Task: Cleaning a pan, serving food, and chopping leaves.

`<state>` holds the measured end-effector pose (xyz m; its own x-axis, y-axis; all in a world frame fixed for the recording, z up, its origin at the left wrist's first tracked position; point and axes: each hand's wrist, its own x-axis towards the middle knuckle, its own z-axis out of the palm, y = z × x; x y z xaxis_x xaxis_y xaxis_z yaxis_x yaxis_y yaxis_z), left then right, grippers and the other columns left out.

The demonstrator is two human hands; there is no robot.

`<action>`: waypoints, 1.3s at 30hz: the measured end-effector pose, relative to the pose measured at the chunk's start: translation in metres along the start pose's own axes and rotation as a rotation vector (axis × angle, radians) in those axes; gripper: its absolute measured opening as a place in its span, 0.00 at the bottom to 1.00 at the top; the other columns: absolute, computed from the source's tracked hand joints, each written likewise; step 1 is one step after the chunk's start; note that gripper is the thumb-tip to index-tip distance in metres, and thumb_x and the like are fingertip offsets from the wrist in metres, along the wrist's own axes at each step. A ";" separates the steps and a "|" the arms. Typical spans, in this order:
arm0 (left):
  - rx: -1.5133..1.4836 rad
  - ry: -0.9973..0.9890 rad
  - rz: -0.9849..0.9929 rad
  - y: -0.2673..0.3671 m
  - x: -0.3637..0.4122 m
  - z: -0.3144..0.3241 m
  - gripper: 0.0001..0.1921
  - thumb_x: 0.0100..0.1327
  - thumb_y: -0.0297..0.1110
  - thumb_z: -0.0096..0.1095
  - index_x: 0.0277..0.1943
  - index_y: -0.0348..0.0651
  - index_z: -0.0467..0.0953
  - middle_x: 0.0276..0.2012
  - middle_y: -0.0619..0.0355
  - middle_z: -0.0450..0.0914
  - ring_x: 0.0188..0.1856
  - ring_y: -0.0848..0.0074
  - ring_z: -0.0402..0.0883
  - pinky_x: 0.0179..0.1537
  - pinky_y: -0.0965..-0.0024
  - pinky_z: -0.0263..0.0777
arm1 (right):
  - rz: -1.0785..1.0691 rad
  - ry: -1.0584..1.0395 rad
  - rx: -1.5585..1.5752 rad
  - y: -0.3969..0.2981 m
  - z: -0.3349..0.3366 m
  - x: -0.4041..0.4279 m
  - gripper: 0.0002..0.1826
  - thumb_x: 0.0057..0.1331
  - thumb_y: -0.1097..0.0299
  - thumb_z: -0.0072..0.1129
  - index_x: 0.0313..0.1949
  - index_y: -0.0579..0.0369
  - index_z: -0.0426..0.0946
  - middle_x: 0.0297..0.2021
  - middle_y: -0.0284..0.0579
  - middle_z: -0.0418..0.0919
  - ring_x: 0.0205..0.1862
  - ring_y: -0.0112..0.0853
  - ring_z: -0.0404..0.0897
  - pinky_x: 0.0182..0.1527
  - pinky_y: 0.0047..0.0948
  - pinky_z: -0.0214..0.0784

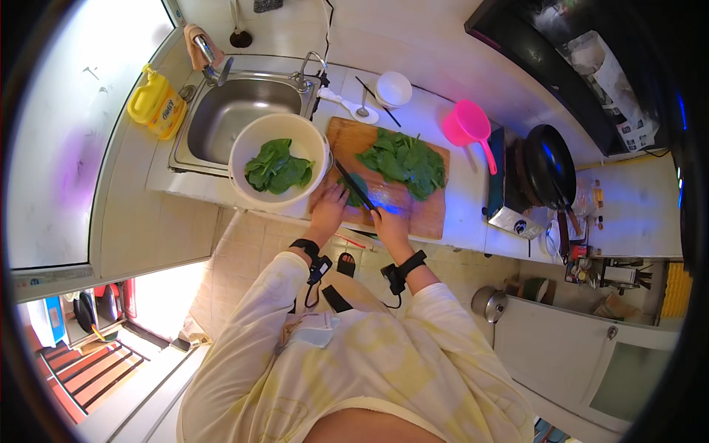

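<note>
My right hand grips the handle of a dark-bladed kitchen knife, its blade pointing up and left across a wooden cutting board. Under and beside the blade lies a small portion of green leaves. My left hand holds these down at their left edge, fingertips close to the blade. A larger pile of spinach-like leaves covers the board's upper right. Left of the board, more leaves sit in a large white bowl, which overlaps the sink's front corner.
Behind the bowl is a steel sink with a faucet; a yellow soap bottle stands left. White bowls, a white spoon and a pink dipper lie beyond the board. A black pan rests on a stove at right.
</note>
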<state>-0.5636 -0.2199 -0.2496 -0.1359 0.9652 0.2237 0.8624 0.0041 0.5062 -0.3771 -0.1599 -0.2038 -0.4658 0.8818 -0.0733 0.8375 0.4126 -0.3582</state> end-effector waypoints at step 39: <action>0.297 -0.200 0.177 -0.020 0.009 0.017 0.25 0.61 0.40 0.55 0.57 0.30 0.73 0.62 0.43 0.71 0.67 0.58 0.66 0.68 0.63 0.59 | -0.002 -0.018 -0.050 -0.011 0.016 -0.014 0.14 0.72 0.57 0.43 0.46 0.49 0.75 0.28 0.56 0.82 0.32 0.53 0.82 0.34 0.53 0.72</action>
<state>-0.5735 -0.2069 -0.2716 0.1000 0.9895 0.1039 0.9714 -0.1197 0.2050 -0.3847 -0.1805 -0.2133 -0.4720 0.8771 -0.0892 0.8496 0.4255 -0.3116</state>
